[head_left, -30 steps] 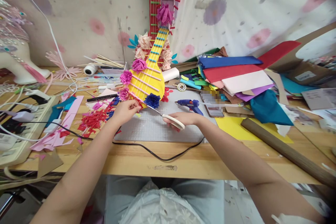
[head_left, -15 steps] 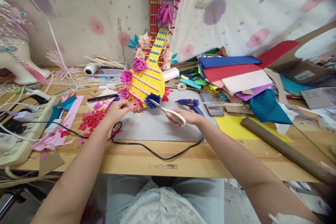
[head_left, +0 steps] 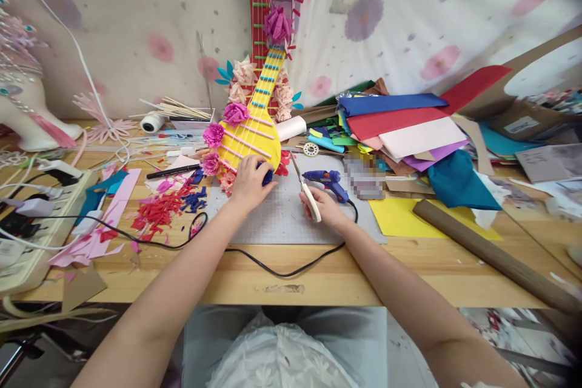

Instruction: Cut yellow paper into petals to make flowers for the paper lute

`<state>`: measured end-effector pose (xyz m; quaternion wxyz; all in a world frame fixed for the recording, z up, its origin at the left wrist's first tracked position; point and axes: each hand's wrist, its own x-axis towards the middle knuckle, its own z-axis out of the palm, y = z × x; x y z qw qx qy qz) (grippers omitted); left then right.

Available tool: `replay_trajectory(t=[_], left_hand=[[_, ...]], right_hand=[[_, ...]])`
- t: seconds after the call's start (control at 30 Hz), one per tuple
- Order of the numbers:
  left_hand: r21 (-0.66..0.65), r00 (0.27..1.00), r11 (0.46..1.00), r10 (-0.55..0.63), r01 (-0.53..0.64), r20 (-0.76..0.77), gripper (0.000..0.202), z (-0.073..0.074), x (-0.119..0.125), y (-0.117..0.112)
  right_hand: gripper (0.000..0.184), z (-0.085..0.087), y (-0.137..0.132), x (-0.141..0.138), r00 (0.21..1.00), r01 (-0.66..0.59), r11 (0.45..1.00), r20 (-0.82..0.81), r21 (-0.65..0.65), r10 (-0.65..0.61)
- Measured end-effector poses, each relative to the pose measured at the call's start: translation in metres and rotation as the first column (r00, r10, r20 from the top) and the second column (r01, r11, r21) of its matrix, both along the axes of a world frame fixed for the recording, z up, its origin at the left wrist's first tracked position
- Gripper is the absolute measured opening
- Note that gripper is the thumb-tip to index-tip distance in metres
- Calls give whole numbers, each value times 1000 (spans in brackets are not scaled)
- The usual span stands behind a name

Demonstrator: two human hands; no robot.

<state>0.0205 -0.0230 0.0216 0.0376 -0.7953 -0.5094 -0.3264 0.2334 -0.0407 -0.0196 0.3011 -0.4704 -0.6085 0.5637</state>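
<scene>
My left hand (head_left: pixel 252 183) is at the lower end of a yellow paper lute (head_left: pixel 262 138) with white strings. Its fingers are closed around a dark blue paper flower (head_left: pixel 267 174), mostly hidden under them. In my right hand (head_left: pixel 324 206) is a pair of scissors (head_left: pixel 310 201) with white handles, the blades pointing up and away from me. Pink and magenta paper flowers (head_left: pixel 213 134) line the lute's left edge. Just beyond my right hand a blue glue gun (head_left: pixel 324 178) rests on the grey cutting mat (head_left: pixel 273 224).
Red and blue paper scraps (head_left: pixel 159 212) lie left of the mat, near a black pen (head_left: pixel 173 171). A black cord (head_left: pixel 268 268) loops along the front. Stacked coloured paper (head_left: pixel 409 118) and a brown roll (head_left: pixel 473 254) are on the right, a power strip (head_left: pixel 68 218) on the left.
My left hand has moved right from the pink flower onto the blue one. The scissors have swung more upright and shifted right, off the blue flower. Blue scraps now show on the red pile.
</scene>
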Motion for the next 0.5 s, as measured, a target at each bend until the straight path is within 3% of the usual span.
replay_trajectory(t=[0.17,0.37,0.5], left_hand=[[-46,984,990,-138,133,-115,22,8,-5,16],[-108,925,964,-264,243,-273,14,23,-17,34],[-113,909,956,-294,272,-295,8,25,-11,38]], right_hand=[[40,-9,-2,-1,1000,-10,998,24,64,8],[41,-8,-1,-2,997,35,999,-70,-39,-37],[44,-8,-2,-3,992,56,998,-109,-24,-59]])
